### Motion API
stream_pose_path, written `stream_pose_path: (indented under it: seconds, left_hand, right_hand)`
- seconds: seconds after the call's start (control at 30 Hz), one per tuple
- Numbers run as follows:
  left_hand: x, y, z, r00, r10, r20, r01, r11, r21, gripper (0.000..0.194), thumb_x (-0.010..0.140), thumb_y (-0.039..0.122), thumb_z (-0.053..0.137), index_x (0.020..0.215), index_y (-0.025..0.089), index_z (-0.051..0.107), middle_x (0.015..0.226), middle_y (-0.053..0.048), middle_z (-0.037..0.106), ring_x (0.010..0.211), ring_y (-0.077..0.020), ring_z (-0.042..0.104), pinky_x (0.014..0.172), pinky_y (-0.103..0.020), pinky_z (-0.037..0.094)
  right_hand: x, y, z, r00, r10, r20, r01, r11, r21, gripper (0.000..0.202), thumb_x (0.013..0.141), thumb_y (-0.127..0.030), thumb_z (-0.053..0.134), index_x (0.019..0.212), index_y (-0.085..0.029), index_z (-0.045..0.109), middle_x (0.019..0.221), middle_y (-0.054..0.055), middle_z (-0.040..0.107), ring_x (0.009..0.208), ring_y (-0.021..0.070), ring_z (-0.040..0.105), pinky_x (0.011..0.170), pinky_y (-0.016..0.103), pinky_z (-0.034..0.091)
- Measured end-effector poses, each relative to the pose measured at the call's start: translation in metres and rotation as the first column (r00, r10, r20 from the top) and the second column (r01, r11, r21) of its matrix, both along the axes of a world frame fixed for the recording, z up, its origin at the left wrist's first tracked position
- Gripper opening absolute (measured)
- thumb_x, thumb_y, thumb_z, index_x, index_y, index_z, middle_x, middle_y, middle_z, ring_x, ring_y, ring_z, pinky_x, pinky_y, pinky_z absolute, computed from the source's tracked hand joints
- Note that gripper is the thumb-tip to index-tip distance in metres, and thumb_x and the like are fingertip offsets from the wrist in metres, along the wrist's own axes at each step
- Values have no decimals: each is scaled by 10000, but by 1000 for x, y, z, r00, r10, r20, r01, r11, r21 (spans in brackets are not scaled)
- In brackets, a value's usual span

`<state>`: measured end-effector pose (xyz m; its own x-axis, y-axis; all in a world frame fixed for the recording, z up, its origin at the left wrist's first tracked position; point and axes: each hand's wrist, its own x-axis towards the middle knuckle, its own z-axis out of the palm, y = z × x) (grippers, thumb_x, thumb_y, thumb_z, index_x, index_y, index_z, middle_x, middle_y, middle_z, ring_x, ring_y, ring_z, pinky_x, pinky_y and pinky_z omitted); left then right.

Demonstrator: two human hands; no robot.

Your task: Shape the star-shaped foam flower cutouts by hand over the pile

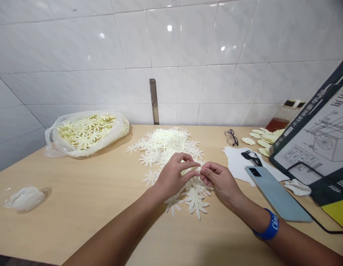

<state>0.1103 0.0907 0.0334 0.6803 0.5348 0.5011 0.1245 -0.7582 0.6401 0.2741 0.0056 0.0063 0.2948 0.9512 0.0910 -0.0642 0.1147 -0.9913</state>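
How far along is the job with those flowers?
The flower shapes in the bag and loose pile already look cut out. The left hand and right hand meet over the pile, maybe pinching something too small to make out. The pile might be what's left, but I can't tell for sure.

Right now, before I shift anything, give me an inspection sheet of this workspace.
Surface: wood-toned tabletop.
Job's things: pale flower-shaped cutouts heaped loose at centre; more in an open plastic bag.
Clutter: glasses, phone, white paper, box, jar of amber liquid.
Hands: left hand and right hand bring their fingertips together over the cutouts; anything between them is too small to tell.
Cables: black cord beside the phone.
Surroundings: tiled wall, metal strip.
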Motion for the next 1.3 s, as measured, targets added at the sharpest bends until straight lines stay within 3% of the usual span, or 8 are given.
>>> stream_pose_path:
  seconds: [0.23, 0.5, 0.63, 0.77, 1.03, 1.17, 1.23, 1.3]
  left_hand:
    - [2, 0, -1, 992, -89, 94, 108, 968, -227, 149, 849, 319, 642, 884, 223, 751, 919, -59, 669, 823, -160, 615, 706, -263, 478]
    - [5, -4, 5, 979, 51, 199, 60, 856, -513, 177, 805, 332, 667, 755, 164, 690, 873, -56, 647, 850, -157, 589, 722, -248, 473]
    - [7, 1, 5, 940, 242, 240, 17, 671, -742, 208, 767, 354, 691, 775, 147, 671, 838, -43, 643, 793, -133, 587, 702, -240, 495]
    - [4, 14, 4, 863, 389, 323, 120, 463, -878, 151, 777, 287, 662, 809, 150, 606, 853, -48, 664, 766, -124, 646, 698, -235, 531]
    - [-1, 22, 10, 835, 459, 302, 223, 220, -950, 62, 874, 199, 505, 900, 145, 522, 965, -138, 727, 738, -160, 720, 709, -260, 591]
    - [0, 16, 15, 834, 418, 361, 350, 106, -931, 388, 969, 421, 368, 1022, 88, 558, 1085, -216, 696, 825, -202, 727, 757, -287, 602]
    - [0, 14, 16, 831, 410, 376, 379, 77, -922, 504, 953, 523, 363, 1084, 74, 551, 1139, -238, 673, 897, -232, 722, 797, -312, 601]
    - [0, 13, 16, 840, 382, 386, 379, 96, -920, 441, 939, 463, 447, 1113, 70, 547, 1170, -231, 663, 940, -237, 716, 849, -315, 589]
  right_hand:
    - [-3, -2, 4, 1000, 10, 9, -10, 1000, 1, 343, 714, -489, 762, 646, -179, 633, 562, -4, 576, 455, 91, 420, 434, 242, 316]
    - [-3, -2, 1, 999, 44, 19, -44, 999, 28, 302, 785, -455, 718, 699, -182, 619, 630, 5, 605, 499, 99, 463, 473, 244, 360]
    - [-4, -2, 1, 997, 60, 44, -61, 998, 27, 290, 812, -445, 696, 717, -184, 613, 657, 5, 595, 538, 108, 490, 502, 247, 388]
    - [-2, 0, 0, 998, 13, 69, -16, 999, 40, 291, 814, -449, 687, 718, -184, 618, 632, 2, 578, 551, 118, 495, 537, 260, 424]
    - [-1, 1, 1, 995, -38, 91, 39, 999, -1, 269, 820, -436, 662, 739, -187, 604, 635, -2, 573, 577, 132, 517, 554, 262, 433]
    - [-2, -1, 0, 968, -80, 238, 87, 996, -17, 329, 853, -467, 595, 670, -201, 531, 584, -28, 493, 541, 126, 459, 537, 264, 402]
    - [-1, -1, -2, 953, -104, 286, 115, 993, -24, 357, 869, -494, 561, 664, -210, 491, 574, -44, 429, 530, 123, 410, 512, 260, 366]
    - [2, 0, -4, 930, -137, 342, 152, 988, -19, 361, 882, -499, 537, 668, -214, 481, 577, -45, 410, 535, 129, 393, 507, 264, 347]
